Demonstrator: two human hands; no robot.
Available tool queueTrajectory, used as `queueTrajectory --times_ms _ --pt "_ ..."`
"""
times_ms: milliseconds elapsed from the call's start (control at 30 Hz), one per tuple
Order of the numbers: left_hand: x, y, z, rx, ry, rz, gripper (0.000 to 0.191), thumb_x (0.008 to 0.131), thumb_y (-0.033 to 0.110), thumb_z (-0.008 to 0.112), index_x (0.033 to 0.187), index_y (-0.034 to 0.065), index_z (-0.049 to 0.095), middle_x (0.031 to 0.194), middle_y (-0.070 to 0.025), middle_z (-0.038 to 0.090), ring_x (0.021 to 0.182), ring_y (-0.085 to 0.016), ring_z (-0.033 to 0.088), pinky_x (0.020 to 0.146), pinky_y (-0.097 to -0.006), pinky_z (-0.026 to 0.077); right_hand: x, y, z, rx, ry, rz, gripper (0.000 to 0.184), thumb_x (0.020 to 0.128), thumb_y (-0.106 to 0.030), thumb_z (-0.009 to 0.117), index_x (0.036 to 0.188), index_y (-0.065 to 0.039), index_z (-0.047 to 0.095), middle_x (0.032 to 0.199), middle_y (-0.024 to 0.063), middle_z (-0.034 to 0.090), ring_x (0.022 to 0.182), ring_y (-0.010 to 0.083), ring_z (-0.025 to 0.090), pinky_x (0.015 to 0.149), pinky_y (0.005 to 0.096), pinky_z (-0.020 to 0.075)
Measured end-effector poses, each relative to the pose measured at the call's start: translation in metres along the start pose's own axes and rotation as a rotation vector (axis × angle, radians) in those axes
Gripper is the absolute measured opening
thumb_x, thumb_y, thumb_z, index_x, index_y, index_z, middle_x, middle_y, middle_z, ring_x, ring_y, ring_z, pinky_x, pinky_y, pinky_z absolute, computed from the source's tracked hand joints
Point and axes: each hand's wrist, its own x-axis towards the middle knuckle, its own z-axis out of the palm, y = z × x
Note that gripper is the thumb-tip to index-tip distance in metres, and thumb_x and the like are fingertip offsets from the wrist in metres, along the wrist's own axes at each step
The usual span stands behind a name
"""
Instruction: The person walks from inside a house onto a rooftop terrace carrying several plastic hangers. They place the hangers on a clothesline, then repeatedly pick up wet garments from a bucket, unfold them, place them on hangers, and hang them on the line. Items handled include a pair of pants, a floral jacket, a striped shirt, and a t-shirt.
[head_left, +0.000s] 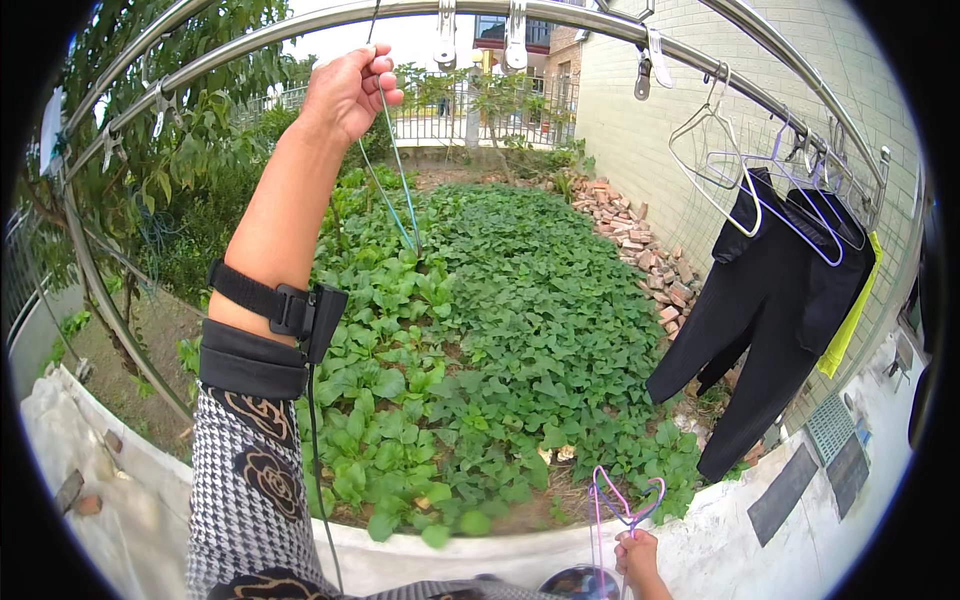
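Observation:
My left hand (352, 90), raised to the front steel rail (300, 34), has its fingers closed on a thin blue-green hanger (405, 191). A dark hook or cord rises from the fingers to the rail; whether it hangs on the rail I cannot tell. The hanger's narrow end points down over the garden plants. Low at the right, my right hand (637, 555) grips pink and purple wire hangers (626, 506) near their hooks. Their lower parts run down beside a dark round basin (581, 581) at the bottom edge.
Metal clips (516, 37) hang along the rail. At the right, white (701, 150) and purple hangers, black trousers (750, 330) and a yellow-green garment (851, 315) hang near a tiled wall (637, 112). A low white kerb (420, 555) borders the vegetable bed; broken bricks (637, 232) lie along it.

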Motion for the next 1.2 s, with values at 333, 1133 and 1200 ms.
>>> queueTrajectory --times_ms 333,1133,1200 --pt "0.013 -0.026 -0.068 0.211 0.014 -0.121 0.021 0.095 0.014 0.05 0.104 -0.0023 0.059 0.076 -0.0045 0.063 0.059 -0.012 0.061 0.054 -0.0272 0.058 0.007 -0.056 0.026 0.09 -0.182 0.042 0.016 0.095 -0.014 0.045 0.09 -0.002 0.054 0.057 0.0027 0.049 0.035 0.0087 0.03 0.032 0.0248 0.0223" --pt "-0.285 -0.123 0.001 0.416 -0.392 -0.52 0.024 0.093 0.02 0.057 0.096 -0.0039 0.062 0.072 -0.0063 0.064 0.066 -0.014 0.064 0.055 -0.0271 0.052 -0.075 -0.212 0.221 -0.054 -0.824 -0.596 0.028 0.101 -0.021 0.038 0.113 0.003 0.047 0.092 0.0148 0.061 0.07 0.0199 0.065 0.061 0.0293 0.0562" --pt "-0.289 -0.121 -0.017 0.241 -0.236 -0.582 0.025 0.094 0.02 0.055 0.097 -0.0038 0.061 0.078 -0.0096 0.066 0.067 -0.016 0.066 0.056 -0.0274 0.054 -0.078 -0.218 0.215 -0.153 -0.745 -0.585 0.026 0.1 -0.018 0.038 0.107 0.005 0.048 0.092 0.0187 0.062 0.071 0.0234 0.066 0.065 0.0329 0.0577"
